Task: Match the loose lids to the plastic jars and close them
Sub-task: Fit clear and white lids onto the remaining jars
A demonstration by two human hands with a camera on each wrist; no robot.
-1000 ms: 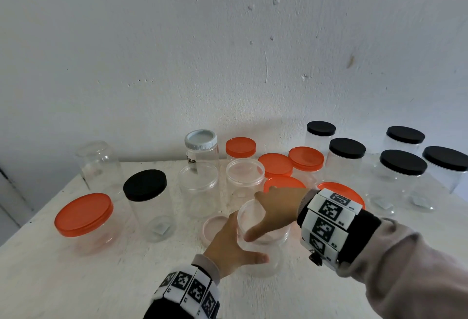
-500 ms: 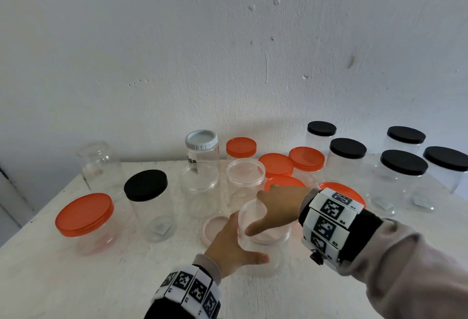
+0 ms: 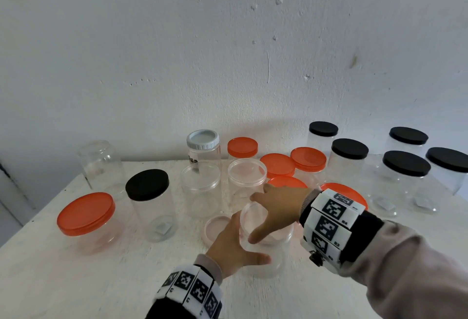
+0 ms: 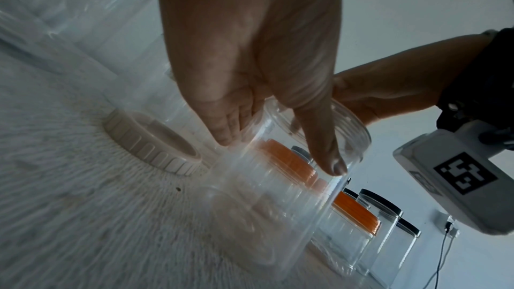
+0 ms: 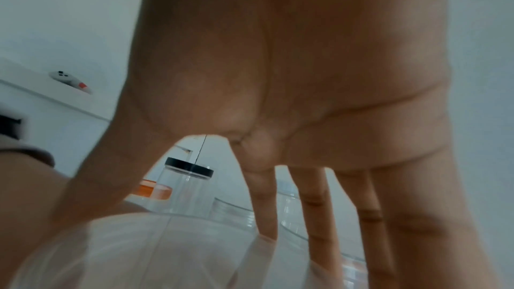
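Clear plastic jar [image 3: 266, 250] stands near the front of my white table [image 3: 76, 280], my left hand [image 3: 234, 247] wrapped around its side. My right hand [image 3: 277, 209] grips the transparent lid [image 3: 255, 220] on top; a loose pale lid [image 3: 215, 226] lies just beside.

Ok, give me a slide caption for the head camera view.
Left hand steadies a clear jar while right hand grips its clear lid.

- Right hand [image 3: 274, 211]: since a second ago we have turned it a little on the clear lid [image 3: 255, 220]; the thumb tip now lies lower and further left on the near rim.
- Left hand [image 3: 234, 247]: the thumb has crept slightly along the front wall of the clear jar [image 3: 268, 258].
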